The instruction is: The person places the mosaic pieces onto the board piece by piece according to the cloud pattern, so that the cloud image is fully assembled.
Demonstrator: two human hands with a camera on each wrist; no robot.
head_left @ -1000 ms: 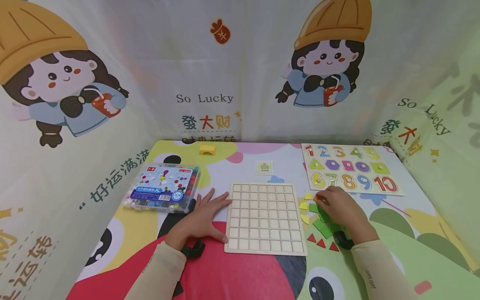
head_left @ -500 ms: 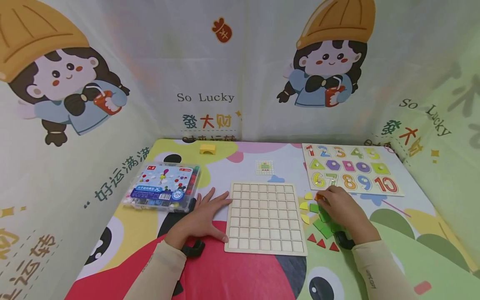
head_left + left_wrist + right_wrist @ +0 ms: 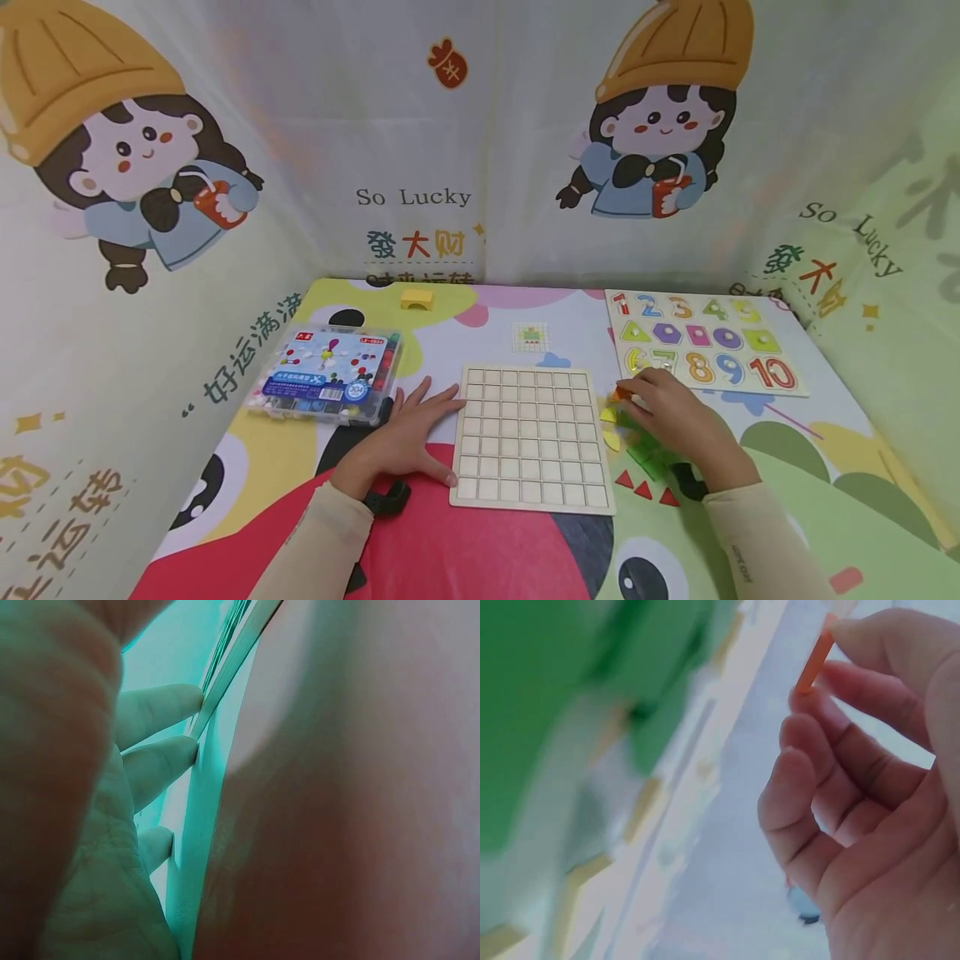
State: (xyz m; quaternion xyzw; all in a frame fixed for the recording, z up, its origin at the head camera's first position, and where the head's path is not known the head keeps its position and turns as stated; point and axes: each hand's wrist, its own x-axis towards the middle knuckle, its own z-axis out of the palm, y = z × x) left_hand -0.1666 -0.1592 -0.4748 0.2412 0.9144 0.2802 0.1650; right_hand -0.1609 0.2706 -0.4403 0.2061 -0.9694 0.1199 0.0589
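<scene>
A: What has the right hand [image 3: 675, 417] got?

B: A thin orange piece [image 3: 814, 664], pinched edge-on between the thumb and the fingertips [image 3: 840, 675]. From the head view the orange piece [image 3: 622, 392] sits at the hand's far-left tip, lifted off the worktop [image 3: 480, 550], just short of the grid board's [image 3: 528, 437] right edge.

A: And the left hand [image 3: 408, 437]?

B: Flat on the worktop with the fingers straight and spread. Their tips touch the board's left edge, and the left wrist view shows fingers [image 3: 154, 712] pressed against that rim. It holds nothing; it seems to be steadying the board.

A: What lies around the right hand?

B: Loose pieces, partly under the palm. There are yellow ones [image 3: 609, 425] to its left, green ones [image 3: 645, 457] beneath it, and red triangles [image 3: 642, 489] on its near side. The number puzzle [image 3: 705, 350] lies just beyond the knuckles.

A: How should the piece be handled well from here?

B: In my judgement, the pinch should stay light and high on the piece so the lower edge is free to drop into a cell. It needs turning from edge-on to flat before it goes down. The left hand's pressure should hold so the board does not slide. The wrist should stay clear of the loose pieces, since a sweep could scatter them. I can't tell the piece's outline from these views, so which way it should face is open.
</scene>
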